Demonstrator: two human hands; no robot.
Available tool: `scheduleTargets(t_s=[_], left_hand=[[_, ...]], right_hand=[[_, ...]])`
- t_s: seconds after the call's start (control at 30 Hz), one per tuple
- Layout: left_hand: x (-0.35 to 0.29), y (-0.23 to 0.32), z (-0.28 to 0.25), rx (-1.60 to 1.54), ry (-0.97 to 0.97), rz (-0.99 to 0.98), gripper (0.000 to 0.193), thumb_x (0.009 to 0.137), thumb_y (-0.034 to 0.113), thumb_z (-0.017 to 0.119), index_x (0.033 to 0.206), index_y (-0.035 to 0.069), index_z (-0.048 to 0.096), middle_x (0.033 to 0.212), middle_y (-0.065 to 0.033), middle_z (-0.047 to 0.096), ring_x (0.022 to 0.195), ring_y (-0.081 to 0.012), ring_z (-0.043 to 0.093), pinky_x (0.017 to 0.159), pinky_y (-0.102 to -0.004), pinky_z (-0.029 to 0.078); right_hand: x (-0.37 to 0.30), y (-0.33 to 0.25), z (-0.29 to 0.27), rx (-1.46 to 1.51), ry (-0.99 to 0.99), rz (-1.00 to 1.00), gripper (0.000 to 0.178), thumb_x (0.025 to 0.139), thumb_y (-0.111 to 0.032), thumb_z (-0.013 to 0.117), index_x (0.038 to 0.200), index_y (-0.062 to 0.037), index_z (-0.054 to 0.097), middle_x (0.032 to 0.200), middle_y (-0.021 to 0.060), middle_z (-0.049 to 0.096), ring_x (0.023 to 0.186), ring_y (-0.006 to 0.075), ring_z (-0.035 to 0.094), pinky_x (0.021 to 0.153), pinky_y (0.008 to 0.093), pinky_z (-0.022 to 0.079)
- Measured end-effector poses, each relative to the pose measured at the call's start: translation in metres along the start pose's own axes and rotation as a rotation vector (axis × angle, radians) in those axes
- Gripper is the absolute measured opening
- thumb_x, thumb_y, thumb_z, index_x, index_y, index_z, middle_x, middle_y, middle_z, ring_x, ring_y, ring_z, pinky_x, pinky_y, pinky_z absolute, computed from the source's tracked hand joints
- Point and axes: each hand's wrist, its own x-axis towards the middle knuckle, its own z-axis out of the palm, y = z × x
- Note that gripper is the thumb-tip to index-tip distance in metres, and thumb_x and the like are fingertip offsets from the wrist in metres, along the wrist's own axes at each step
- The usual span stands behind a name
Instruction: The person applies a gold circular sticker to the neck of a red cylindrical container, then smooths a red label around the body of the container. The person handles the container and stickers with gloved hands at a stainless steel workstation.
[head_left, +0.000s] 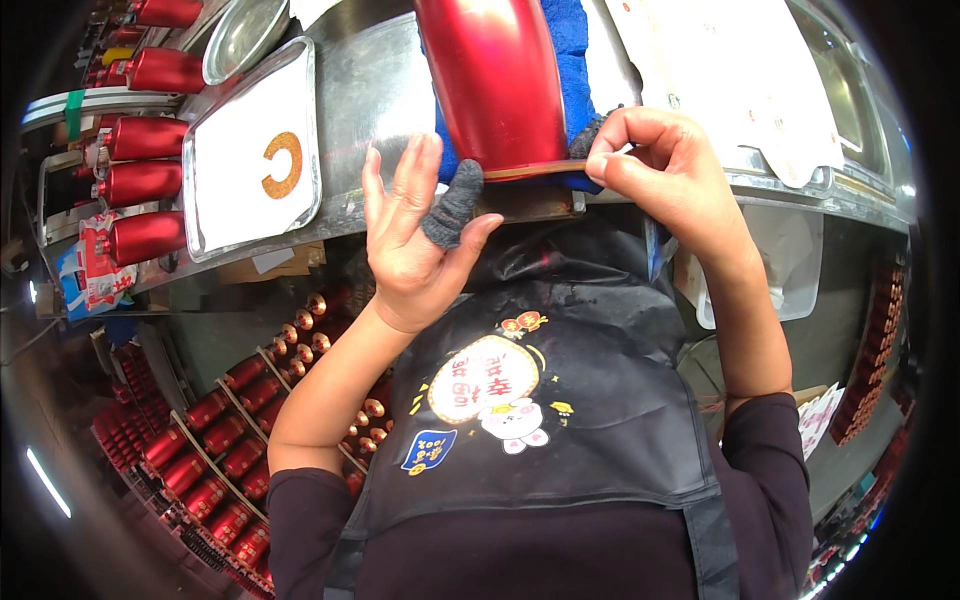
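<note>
A glossy red bottle (pixel 497 80) lies on a blue cloth (pixel 570 50) at the table's near edge, its near end toward me. Across that end runs a thin orange-brown strip (pixel 540 170). My right hand (pixel 660 160) pinches the strip's right end between thumb and fingers; a dark grey knit cover shows on one of its fingers. The left end reaches the grey knit finger cover (pixel 457 205) on my left hand (pixel 412 225). That hand is open, fingers spread, just left of the bottle; whether its covered fingertip presses the strip, I cannot tell.
On the left, a metal tray (pixel 313 150) holds a white sheet (pixel 225 165) with a gold glittery C-shaped piece (pixel 283 165). Several red bottles (pixel 145 185) stand beyond it. White printed sheets (pixel 740 70) cover the right side. Racked red bottles (pixel 205 410) fill the lower left.
</note>
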Motion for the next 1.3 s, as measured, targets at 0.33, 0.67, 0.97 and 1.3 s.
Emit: scheduleTargets(t_s=[0.33,0.67,0.97,1.3], left_hand=[[0.023,0.012,-0.002,0.159,-0.033,0.158,0.040,0.072,0.006,0.084,0.110,0.003,0.074,0.141,-0.0257,0.057,0.129,-0.0419,0.057,0.115,-0.0644,0.022],[0.050,0.018,0.017,0.121,0.067,0.031,0.056,0.066,0.019,0.086,0.120,0.009,0.073,0.140,-0.0160,0.061,0.132,-0.0352,0.056,0.110,-0.0641,0.032],[0.004,0.002,-0.004,0.005,-0.009,-0.028,0.055,0.074,0.018,0.087,0.121,-0.002,0.069,0.142,-0.0222,0.057,0.131,-0.0398,0.055,0.110,-0.0635,0.032],[0.003,0.002,0.002,0.093,-0.045,0.069,0.040,0.074,0.013,0.086,0.112,0.007,0.074,0.146,-0.0212,0.054,0.130,-0.0421,0.056,0.114,-0.0665,0.021]], right_hand=[[0.002,0.006,-0.001,0.013,0.001,-0.031,0.011,0.088,-0.011,0.068,0.083,-0.0014,0.064,0.079,-0.0042,0.060,0.074,0.0025,0.050,0.067,0.0200,0.040],[0.006,0.011,0.002,-0.076,0.025,-0.008,0.009,0.090,-0.010,0.069,0.086,-0.0019,0.065,0.081,-0.0041,0.061,0.077,0.0023,0.053,0.069,0.0191,0.043],[-0.003,0.000,0.007,0.001,0.013,-0.008,0.012,0.089,-0.011,0.071,0.084,-0.0022,0.065,0.081,-0.0048,0.060,0.072,0.0009,0.051,0.064,0.0177,0.039],[-0.002,0.002,0.004,-0.022,0.046,-0.058,0.012,0.090,-0.011,0.069,0.085,-0.0019,0.064,0.080,-0.0042,0.061,0.074,0.0014,0.053,0.066,0.0184,0.042]])
